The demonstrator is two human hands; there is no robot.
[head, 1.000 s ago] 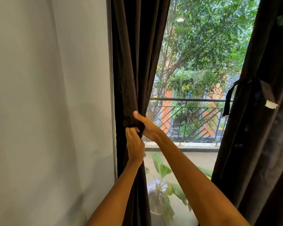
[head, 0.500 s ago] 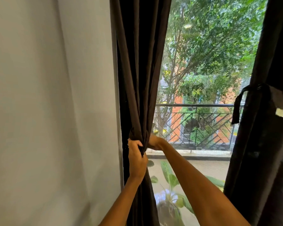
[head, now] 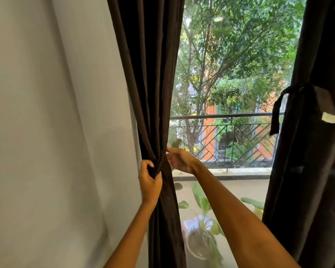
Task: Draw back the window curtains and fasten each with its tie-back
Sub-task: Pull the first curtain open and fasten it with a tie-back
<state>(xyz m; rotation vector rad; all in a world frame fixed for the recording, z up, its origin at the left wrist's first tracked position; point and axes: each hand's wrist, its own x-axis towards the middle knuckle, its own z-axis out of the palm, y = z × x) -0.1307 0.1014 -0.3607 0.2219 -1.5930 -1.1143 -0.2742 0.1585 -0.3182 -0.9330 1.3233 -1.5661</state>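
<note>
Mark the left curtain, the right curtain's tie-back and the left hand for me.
left curtain (head: 149, 74): head view, on the gathered folds above the hands.
right curtain's tie-back (head: 276, 115): head view, on its hanging tail.
left hand (head: 150, 180): head view, on the back of the hand.

No readable text

No words, numbers, brands or signs can be made out anywhere. A small white tag (head: 330, 118) is seen on the right curtain (head: 307, 171), but nothing can be read on it.
</note>
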